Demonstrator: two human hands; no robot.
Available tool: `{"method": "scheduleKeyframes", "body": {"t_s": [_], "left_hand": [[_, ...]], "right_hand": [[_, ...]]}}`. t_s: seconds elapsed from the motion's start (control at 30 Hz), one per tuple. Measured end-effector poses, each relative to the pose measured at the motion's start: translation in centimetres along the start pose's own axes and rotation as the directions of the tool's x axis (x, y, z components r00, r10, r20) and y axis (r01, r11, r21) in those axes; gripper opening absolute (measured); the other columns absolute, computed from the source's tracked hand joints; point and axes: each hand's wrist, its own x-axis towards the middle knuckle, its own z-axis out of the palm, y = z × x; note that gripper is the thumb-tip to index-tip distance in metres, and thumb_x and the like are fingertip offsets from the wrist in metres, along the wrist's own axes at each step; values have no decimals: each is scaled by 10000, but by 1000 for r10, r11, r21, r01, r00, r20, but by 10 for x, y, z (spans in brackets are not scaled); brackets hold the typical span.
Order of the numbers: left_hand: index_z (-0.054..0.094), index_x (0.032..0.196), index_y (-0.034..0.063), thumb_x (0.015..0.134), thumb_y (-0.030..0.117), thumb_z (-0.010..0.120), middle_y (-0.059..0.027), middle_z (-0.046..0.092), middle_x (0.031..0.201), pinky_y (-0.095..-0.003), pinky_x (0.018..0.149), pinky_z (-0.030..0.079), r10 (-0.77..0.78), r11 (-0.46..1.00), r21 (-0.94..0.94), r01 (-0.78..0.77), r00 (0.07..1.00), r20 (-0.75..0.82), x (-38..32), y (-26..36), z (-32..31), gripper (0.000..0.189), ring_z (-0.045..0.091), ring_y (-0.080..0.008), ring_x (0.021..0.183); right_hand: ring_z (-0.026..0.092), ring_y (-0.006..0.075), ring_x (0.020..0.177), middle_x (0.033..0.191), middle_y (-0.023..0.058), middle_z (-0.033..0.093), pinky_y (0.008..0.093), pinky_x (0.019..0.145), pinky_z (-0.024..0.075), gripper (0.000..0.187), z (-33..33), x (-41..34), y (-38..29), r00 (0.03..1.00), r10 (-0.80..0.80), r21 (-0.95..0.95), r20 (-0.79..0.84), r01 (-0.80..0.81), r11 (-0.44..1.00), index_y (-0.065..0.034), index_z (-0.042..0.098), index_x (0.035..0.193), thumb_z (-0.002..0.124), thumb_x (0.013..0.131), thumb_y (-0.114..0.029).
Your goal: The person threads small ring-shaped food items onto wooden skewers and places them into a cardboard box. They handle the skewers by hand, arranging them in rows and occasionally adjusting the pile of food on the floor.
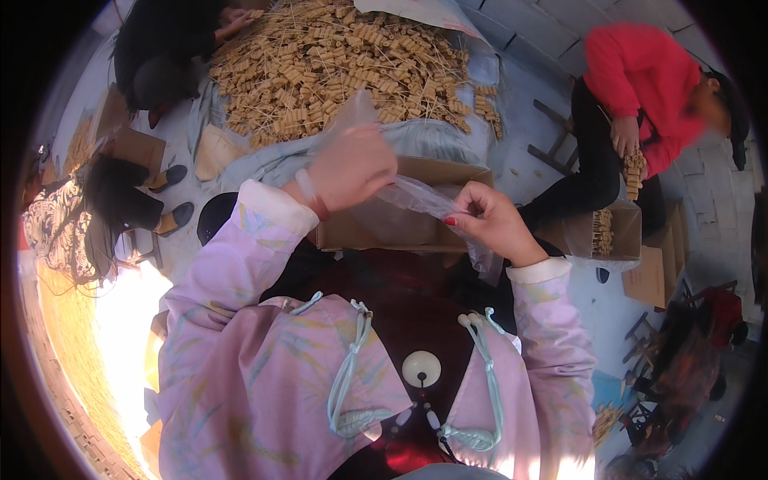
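Observation:
A clear plastic bag (pixel 414 195) is stretched between my two hands above a cardboard box (pixel 396 243) in front of me. My left hand (pixel 354 165), with a pale bangle at the wrist, grips one part of the film, and a piece of it sticks up past the fingers. Between thumb and fingers, my right hand (pixel 492 219) pinches another edge, from which a loose end hangs down. More plastic film seems to lie inside the box. Just beyond it rises a large heap of tan, spiral-shaped pieces on thin sticks (pixel 336 72).
A person in red (pixel 642 78) sits at the right, holding skewered pieces over a plastic-lined box (pixel 621 231). Someone in dark clothes (pixel 162 48) reaches to the heap at upper left. Another person sits at left (pixel 120 192). A wooden stool (pixel 555 138) stands right of the heap.

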Motion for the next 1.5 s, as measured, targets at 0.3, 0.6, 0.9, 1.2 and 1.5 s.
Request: {"method": "scheduleKeyframes", "body": {"t_s": [0.3,0.6,0.9,1.2,1.5], "left_hand": [[628,908,88,696,35,726,-56,572,785,-457,989,453,22,963,269,11,992,-122,-27,13,-15,238,592,-257,780],[604,912,76,676,12,706,-77,576,795,-458,976,457,-113,890,432,147,988,-103,-103,11,-41,264,604,-273,823],[630,1039,48,790,214,724,-131,616,962,-407,790,486,-583,702,-55,710,617,528,-156,64,-63,313,604,-328,902],[568,1232,39,798,134,687,-161,636,1064,-390,835,499,-479,851,143,506,858,-185,-60,33,-4,460,608,-344,928],[586,1119,10,919,83,579,-52,657,928,-290,741,517,-714,155,-816,557,634,297,-116,-22,-43,213,633,-140,809]], "right_hand": [[456,3,655,732,-71,519,192,553,366,195,-14,-2,-11,993,82,328,84,-106,939,-76,512,815,700,845,-33],[421,18,575,691,-48,543,178,513,320,196,-25,-6,-9,989,121,709,90,-149,689,-98,539,808,715,872,-155],[652,202,782,895,150,698,312,696,529,160,-75,57,4,868,298,830,-397,201,520,-105,577,818,694,883,-192],[457,54,513,907,152,704,210,492,381,114,-52,44,-46,993,-70,741,-97,118,661,-78,573,896,635,921,-171],[613,165,813,907,65,640,295,749,504,169,-120,-28,23,956,-187,-941,-228,-168,293,-46,597,1037,641,898,-132]]}}
